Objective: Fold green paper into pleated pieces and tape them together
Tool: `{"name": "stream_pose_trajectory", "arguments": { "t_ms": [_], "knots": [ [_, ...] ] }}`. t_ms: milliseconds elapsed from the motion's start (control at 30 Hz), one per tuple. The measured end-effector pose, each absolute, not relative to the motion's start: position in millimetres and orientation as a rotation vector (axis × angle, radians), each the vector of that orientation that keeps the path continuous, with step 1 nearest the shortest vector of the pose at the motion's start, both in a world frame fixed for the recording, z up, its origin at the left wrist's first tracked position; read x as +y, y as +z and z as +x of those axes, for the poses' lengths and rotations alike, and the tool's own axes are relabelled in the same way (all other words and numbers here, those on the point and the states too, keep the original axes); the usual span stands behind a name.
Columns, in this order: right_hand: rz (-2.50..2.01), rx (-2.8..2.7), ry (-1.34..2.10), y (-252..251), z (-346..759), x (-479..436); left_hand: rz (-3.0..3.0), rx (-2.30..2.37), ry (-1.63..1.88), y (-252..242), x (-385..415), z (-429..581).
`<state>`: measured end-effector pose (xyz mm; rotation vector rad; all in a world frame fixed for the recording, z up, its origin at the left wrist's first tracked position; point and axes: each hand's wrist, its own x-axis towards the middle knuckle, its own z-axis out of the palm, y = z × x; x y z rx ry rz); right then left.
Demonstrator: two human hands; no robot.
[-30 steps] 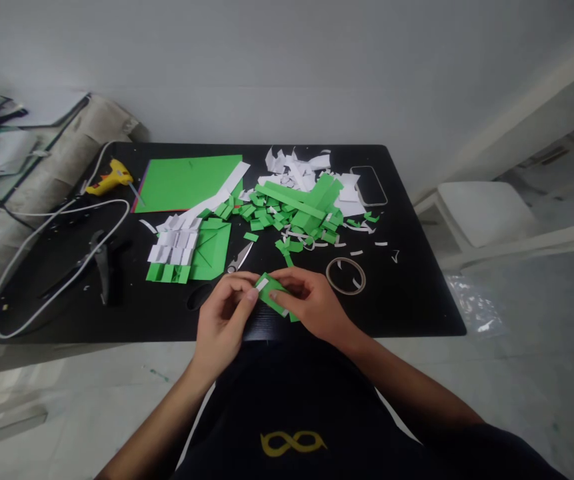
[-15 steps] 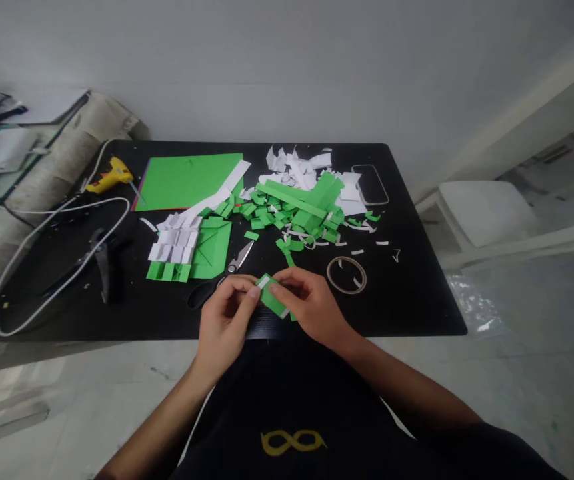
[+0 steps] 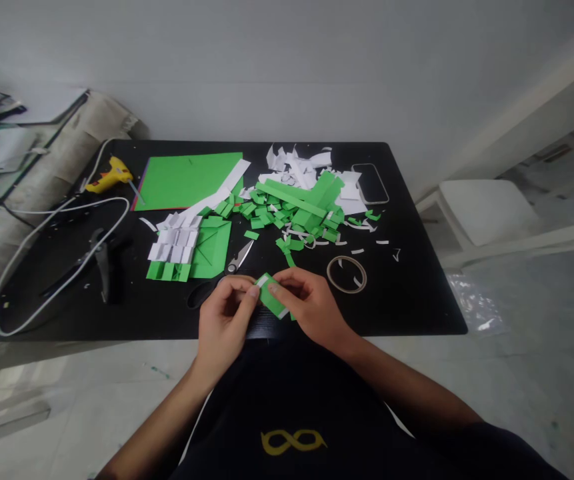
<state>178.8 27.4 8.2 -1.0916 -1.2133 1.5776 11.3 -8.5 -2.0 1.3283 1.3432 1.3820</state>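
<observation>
Between my two hands is a small green paper piece [image 3: 272, 304] with white strips near two of its edges. My left hand [image 3: 225, 317] pinches its left corner between thumb and fingers. On the other side, the thumb of my right hand [image 3: 311, 303] presses on its face, with the fingers curled behind. Scissors [image 3: 237, 261] lie partly open just beyond my left hand, their black handles partly hidden by it. A roll of tape [image 3: 347, 275] rests flat to the right of my right hand, with white scraps inside its ring.
A heap of green paper pieces [image 3: 311, 203] and white paper [image 3: 294, 167] covers the back middle. Folded paper rows [image 3: 174, 243], green sheets [image 3: 187, 180], a yellow glue gun [image 3: 111, 176], a looped white cable [image 3: 61, 280] and pliers [image 3: 101, 263] occupy the left. A phone-sized frame [image 3: 385, 193] lies back right.
Almost nothing has moved. Both hands keep hold of the green paper piece, which has tilted very slightly.
</observation>
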Motion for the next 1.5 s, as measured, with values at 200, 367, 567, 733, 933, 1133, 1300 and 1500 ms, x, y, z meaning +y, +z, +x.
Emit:
{"name": "stream_pose_trajectory", "arguments": {
  "t_ms": [200,367,567,733,933,1133,1300,1500],
  "knots": [
    [-1.087,-1.245,1.555,7,179,27,1.349,1.381,1.373,-3,-8,11],
    [-1.123,-1.320,1.509,7,179,27,1.411,1.390,1.364,-4,-9,9],
    [-1.141,-1.468,1.335,13,181,28,1.545,1.385,1.342,-3,-10,10],
    [-1.105,-1.573,1.183,17,182,25,1.520,1.418,1.324,1,-9,8],
    [-1.075,-1.560,1.141,15,183,22,1.360,1.449,1.282,6,-6,6],
    [-1.138,-1.447,1.186,14,187,22,1.196,1.476,1.328,5,-2,1],
    [-1.164,-1.409,1.240,13,185,21,1.338,1.380,1.260,10,-3,7],
    [-1.156,-1.438,1.315,10,191,21,1.437,1.366,1.170,9,-4,13]
  ]
}}
